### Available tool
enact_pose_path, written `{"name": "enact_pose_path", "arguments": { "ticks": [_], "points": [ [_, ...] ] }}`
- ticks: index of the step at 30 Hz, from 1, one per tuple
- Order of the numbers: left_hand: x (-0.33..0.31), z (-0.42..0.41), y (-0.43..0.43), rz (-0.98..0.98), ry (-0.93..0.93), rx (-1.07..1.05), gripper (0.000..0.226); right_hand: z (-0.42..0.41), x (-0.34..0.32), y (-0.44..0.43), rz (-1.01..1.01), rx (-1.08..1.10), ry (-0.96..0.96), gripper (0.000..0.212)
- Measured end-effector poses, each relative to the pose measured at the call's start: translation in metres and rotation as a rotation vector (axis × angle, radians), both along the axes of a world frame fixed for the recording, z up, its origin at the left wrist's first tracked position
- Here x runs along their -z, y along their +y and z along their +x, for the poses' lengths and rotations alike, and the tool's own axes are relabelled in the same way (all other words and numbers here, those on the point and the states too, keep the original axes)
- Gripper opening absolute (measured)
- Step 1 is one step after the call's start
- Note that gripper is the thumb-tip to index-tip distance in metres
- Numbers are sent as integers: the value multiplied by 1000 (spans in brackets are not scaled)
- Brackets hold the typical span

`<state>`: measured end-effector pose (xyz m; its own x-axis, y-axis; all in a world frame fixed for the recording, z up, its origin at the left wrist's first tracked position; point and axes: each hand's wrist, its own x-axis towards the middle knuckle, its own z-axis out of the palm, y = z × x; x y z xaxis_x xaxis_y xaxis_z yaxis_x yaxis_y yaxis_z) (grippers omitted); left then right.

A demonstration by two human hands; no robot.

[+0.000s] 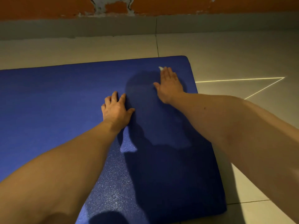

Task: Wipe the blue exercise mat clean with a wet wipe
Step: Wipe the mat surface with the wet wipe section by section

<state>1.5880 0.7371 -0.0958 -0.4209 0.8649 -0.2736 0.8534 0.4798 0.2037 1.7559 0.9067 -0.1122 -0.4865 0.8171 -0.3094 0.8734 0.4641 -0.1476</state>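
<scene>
On the pale tiled floor (226,50) the blue exercise mat (56,102) lies spread flat, its far right corner rounded and near the grey skirting (64,28). I lean over it with both bare arms stretched forward. My right hand (169,85) lies flat near that far corner, fingers straight and together, palm down, pressing the wet wipe (160,68) against the mat. Only a small white tip of the wipe shows beyond my fingertips; the rest is hidden under my hand. My left hand (115,110) rests on the mat nearer to me and further left, apart from the right one, fingers spread and slightly bent, tips touching the surface and holding nothing. Between and below my hands the mat looks darker, though I cannot tell whether from shadow or dampness. Beyond the skirting rises an orange wall (178,5) with chipped paint. Thin bright lines of light (239,79) cross the tiles on the right.
</scene>
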Motion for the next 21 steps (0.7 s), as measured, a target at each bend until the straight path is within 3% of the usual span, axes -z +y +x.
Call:
{"name": "enact_pose_path", "arguments": {
  "ticks": [4, 8, 11, 18, 21],
  "points": [
    [0, -6, 7, -36, 7, -5, 83, -27, 0, 2, -30, 132, 2, 79],
    [0, -12, 16, -70, -21, -12, 92, -65, 5, -18, -42, -85, 78, 77],
    [-1, -14, 17, -92, -38, -13, 93, -62, 5, -2, -50, -130, 65, 75],
    [-3, -11, 17, -132, -19, -15, 91, -10, -2, 69, 12, 243, -19, 78],
    [-4, -10, 18, -135, -18, -19, 91, -22, -3, 68, -7, 263, 15, 77]
  ]
}}
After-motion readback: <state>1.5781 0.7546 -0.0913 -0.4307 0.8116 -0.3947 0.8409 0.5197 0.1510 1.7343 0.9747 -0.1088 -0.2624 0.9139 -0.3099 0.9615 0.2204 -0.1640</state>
